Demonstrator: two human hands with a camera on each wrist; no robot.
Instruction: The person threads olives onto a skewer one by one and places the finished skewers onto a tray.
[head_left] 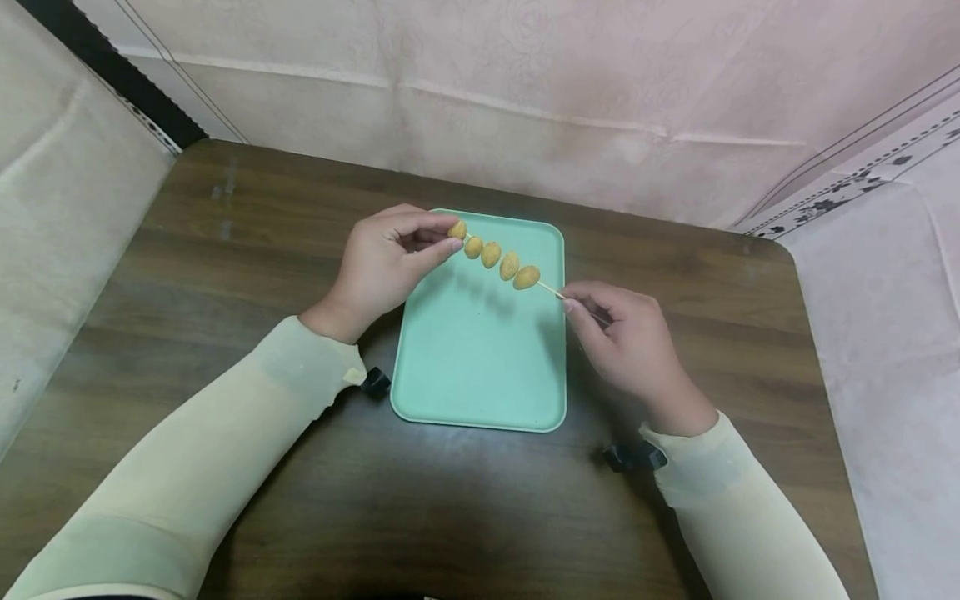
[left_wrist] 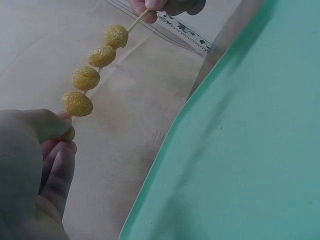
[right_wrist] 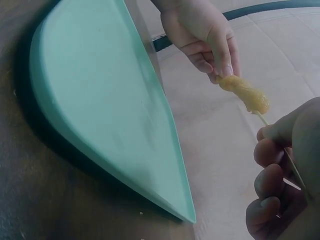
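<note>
A thin wooden skewer carries several wrinkled, yellow-brown oval balls in a row, held above a mint-green tray. My left hand pinches the endmost ball between thumb and fingers; in the left wrist view that ball is partly hidden by them. The bare lower end of the stick is gripped by my right hand, thumb against the fingers. In the right wrist view the stick runs back along the palm. Small gaps separate the balls.
The tray lies on a brown wood-grain table with rounded corners. Pale patterned cloth hangs behind the table and at both sides. A small black device sits at the left wrist, another at the right.
</note>
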